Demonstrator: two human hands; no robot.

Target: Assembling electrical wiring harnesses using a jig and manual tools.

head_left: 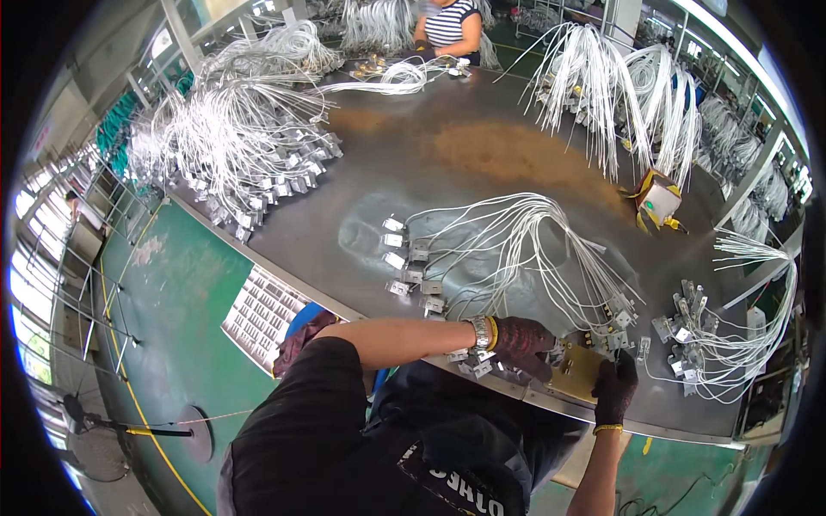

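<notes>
My left hand [521, 346], in a dark glove speckled with red, is closed at the left edge of a flat brass-coloured plate [577, 373]. A small metal piece shows at its fingertips, too small to name. My right hand [616, 385], gloved the same way, grips the plate's right edge, its fingertips partly hidden. The plate lies near the table's front edge. Just beyond it sit small metal connectors [618, 320] on the ends of white cables [538, 232], which arch across the table to more metal connectors [419, 250] on the left.
A large heap of white cables [215, 129] covers the far left of the table [361, 181]. More cable bundles [594, 77] stand at the far right; another bundle [766, 335] lies at right. A yellow-and-white object [658, 202] sits nearby. A co-worker [447, 30] works across the table.
</notes>
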